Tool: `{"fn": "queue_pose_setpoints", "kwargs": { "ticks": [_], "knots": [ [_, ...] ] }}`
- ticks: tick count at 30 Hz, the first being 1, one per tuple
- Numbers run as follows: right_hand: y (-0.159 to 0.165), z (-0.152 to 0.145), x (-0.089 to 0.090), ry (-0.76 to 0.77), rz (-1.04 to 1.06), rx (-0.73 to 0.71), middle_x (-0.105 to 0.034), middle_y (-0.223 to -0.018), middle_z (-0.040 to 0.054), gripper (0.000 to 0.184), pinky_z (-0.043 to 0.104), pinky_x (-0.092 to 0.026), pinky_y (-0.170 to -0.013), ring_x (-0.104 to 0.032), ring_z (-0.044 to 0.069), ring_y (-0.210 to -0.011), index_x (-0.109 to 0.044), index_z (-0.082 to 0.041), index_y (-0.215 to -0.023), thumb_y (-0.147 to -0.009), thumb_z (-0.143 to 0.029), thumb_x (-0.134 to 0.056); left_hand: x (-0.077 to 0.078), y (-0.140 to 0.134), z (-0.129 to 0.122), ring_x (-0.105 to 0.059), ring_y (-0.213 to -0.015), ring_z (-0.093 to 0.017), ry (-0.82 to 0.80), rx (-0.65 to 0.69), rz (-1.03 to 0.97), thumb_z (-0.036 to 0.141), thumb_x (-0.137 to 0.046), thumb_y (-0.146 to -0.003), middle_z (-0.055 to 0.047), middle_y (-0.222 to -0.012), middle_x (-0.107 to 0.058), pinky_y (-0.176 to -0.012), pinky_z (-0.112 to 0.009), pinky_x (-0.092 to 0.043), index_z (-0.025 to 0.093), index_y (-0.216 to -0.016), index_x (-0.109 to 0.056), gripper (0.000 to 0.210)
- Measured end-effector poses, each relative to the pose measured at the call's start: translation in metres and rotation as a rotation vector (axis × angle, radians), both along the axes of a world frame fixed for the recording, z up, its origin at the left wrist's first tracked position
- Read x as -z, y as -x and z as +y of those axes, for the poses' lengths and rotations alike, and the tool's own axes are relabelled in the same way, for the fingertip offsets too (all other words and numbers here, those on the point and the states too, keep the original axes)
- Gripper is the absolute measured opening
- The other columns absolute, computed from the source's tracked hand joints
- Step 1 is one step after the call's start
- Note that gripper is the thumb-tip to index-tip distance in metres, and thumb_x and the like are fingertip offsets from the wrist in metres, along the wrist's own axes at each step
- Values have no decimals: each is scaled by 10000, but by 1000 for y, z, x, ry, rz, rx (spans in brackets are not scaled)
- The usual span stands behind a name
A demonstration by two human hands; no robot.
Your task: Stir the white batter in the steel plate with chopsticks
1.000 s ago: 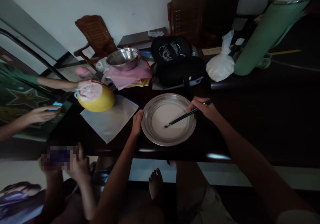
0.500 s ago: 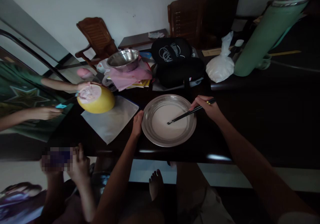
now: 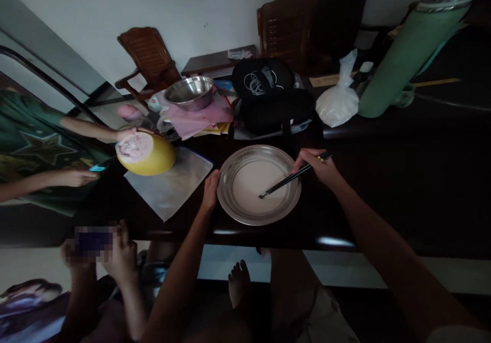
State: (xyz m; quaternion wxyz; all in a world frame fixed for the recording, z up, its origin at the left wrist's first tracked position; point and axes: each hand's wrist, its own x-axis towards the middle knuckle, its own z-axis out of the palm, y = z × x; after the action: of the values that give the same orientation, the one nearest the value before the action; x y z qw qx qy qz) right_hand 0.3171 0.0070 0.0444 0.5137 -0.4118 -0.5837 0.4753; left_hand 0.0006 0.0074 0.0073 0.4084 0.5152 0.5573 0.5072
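A wide steel basin [image 3: 230, 212] stands on the dark table near its front edge. Pale, milky liquid [image 3: 249, 182] covers its bottom. My left hand [image 3: 210, 188] grips the basin's left rim, thumb uppermost. Black chopsticks [image 3: 286, 181] are held in my right hand [image 3: 316, 165] over the right rim. They slant down to the left, and their tips dip into the liquid near the middle.
Left, another person's hands hold a yellow pomelo [image 3: 155, 156] and a blue-handled tool [image 3: 97, 168] by a translucent pouch [image 3: 169, 187]. Behind are a steel bowl [image 3: 190, 95], a black case [image 3: 274, 110], a bag of white powder [image 3: 337, 105] and a green bottle [image 3: 408, 59]. Someone nearer holds a blurred device [image 3: 92, 242].
The chopstick tips have shifted slightly right and toward me in the liquid. My left hand stays on the rim. The other person's blue-handled tool has moved a little right and down.
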Motion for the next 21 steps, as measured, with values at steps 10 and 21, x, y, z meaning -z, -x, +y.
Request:
{"fn": "queue_pose_setpoints", "kwargs": {
  "ticks": [10, 21],
  "knots": [
    [0, 1, 0, -21, -3, 41, -722, -614, 30, 406, 290, -538, -619, -683, 169, -596, -696, -198, -676, -834, -562, -610, -1, -1, 0, -331, -588, -114, -13, -2, -12, 610, -604, -783, 28, -602, -360, -540, -231, -331, 188, -589, -406, 505],
    [0, 0, 0, -22, -33, 7, -733, -655, 31, 400, 308, -547, -673, -692, 179, -644, -695, -205, -692, -841, -563, -598, 2, 0, 0, -354, -575, -114, -6, -2, -12, 580, -582, -819, 26, -594, -380, -531, -228, -339, 184, -591, -416, 486]
  ]
}}
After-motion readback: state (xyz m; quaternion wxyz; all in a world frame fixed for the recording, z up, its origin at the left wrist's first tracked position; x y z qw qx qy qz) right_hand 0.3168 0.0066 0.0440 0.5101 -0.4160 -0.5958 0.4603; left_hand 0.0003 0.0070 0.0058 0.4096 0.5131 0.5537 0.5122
